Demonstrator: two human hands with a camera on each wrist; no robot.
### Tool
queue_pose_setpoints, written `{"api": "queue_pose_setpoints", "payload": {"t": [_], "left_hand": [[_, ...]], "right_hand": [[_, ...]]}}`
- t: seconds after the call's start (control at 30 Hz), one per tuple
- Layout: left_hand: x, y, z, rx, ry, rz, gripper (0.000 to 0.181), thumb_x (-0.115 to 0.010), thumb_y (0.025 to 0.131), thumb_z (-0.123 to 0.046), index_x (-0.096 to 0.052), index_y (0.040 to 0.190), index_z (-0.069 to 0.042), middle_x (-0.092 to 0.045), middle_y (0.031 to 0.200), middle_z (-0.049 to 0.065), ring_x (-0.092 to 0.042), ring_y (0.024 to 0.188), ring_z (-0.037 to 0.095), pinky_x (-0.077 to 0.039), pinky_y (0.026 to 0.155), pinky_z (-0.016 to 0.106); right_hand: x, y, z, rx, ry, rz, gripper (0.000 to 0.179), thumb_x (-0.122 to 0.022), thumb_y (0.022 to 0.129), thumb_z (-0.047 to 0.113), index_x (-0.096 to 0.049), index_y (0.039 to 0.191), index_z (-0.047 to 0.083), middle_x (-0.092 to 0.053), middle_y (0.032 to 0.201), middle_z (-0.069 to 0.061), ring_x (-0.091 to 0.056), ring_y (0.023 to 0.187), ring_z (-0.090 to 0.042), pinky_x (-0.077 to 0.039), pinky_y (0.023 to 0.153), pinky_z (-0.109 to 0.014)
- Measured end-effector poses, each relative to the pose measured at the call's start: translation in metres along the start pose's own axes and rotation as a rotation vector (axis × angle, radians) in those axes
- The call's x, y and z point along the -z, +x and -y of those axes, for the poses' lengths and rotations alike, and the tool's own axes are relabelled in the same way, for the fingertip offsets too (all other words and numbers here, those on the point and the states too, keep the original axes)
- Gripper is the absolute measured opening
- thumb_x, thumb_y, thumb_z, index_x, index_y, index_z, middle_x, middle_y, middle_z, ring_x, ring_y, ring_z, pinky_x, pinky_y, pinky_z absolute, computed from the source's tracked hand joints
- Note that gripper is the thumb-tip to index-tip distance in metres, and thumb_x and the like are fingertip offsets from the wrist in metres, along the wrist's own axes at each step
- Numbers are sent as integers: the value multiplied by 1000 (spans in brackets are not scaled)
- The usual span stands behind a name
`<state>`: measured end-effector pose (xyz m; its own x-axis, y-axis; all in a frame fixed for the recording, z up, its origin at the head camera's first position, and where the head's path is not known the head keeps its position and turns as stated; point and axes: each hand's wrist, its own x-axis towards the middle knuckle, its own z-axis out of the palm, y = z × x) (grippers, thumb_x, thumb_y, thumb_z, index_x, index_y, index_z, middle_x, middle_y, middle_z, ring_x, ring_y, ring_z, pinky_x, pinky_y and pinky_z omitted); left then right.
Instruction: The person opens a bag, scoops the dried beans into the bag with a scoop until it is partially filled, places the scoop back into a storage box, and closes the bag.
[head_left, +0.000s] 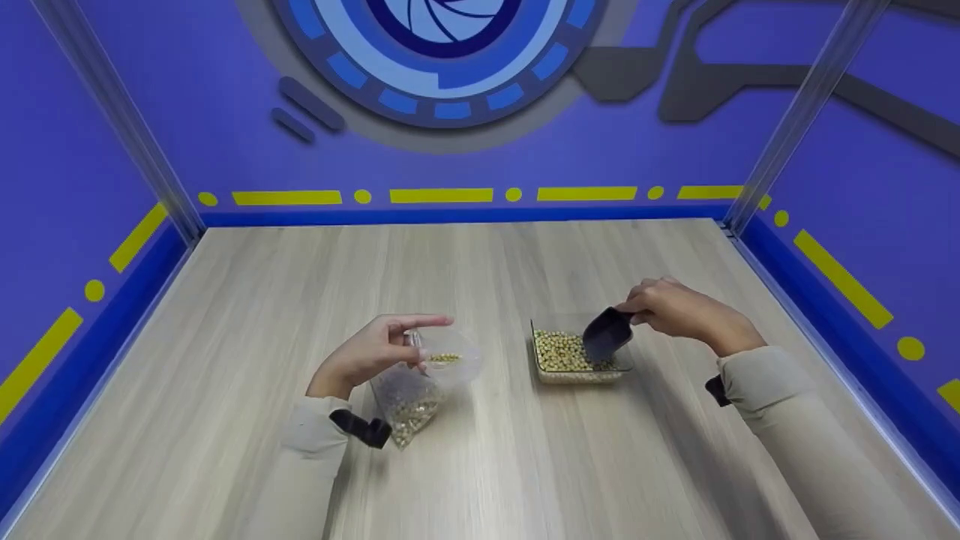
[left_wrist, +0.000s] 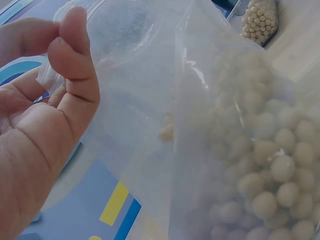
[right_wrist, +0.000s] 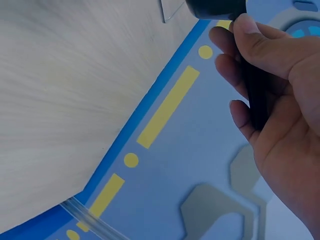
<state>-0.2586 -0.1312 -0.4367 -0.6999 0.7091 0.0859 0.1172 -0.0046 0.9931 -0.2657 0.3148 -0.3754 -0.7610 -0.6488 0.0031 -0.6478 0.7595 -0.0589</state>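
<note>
In the head view my left hand pinches the top edge of a clear plastic bag, which hangs tilted with pale round beans gathered in its lower part. The bag's mouth gapes toward the right. My right hand grips the handle of a black scoop; the right wrist view shows the fingers and thumb curled round that handle. The scoop's blade points down into a clear rectangular container, its tip at the yellowish beans there.
The wooden table is bounded by blue panels at the back and both sides. Metal corner posts rise at the back left and back right. The container stands to the right of the bag, with bare tabletop between them.
</note>
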Motion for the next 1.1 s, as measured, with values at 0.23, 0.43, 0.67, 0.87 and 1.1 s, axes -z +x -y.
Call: {"api": "queue_pose_setpoints", "payload": {"t": [0.23,0.43,0.67,0.87,1.1], "left_hand": [[-1,0,0,1,-13,2,56,-58,87,5,-44,142,2,-53,52,-7,-66,66,12,-57,70,27],[-1,0,3,3,-3,-8,56,-59,86,4,-45,140,3,-55,58,-3,-65,65,11,-56,68,25],[-1,0,3,23,26,-31,56,-57,85,7,-48,140,1,-53,53,0,-65,65,13,-56,68,25],[-2,0,3,16,8,-16,56,-56,86,8,-46,140,2,-54,53,0,-66,65,12,-56,67,25],[-1,0,6,-9,-1,6,55,-56,88,7,-44,141,4,-56,54,1,-69,69,18,-57,73,30]], "right_hand": [[5,1,8,3,-86,4,30,-68,83,-2,-74,111,8,-71,94,-8,-64,88,-26,-48,81,-47],[1,2,10,71,-193,-27,26,-73,79,-1,-76,102,11,-69,85,-5,-63,81,-22,-48,75,-43],[-1,4,21,95,-342,-28,18,-77,76,3,-76,90,13,-66,77,-3,-59,74,-21,-43,63,-37],[-1,6,31,62,-398,21,14,-77,76,6,-76,88,13,-64,75,-3,-57,71,-21,-41,63,-36],[-8,5,26,73,-308,21,12,-76,77,6,-75,86,13,-62,72,-2,-56,68,-21,-40,61,-36]]}}
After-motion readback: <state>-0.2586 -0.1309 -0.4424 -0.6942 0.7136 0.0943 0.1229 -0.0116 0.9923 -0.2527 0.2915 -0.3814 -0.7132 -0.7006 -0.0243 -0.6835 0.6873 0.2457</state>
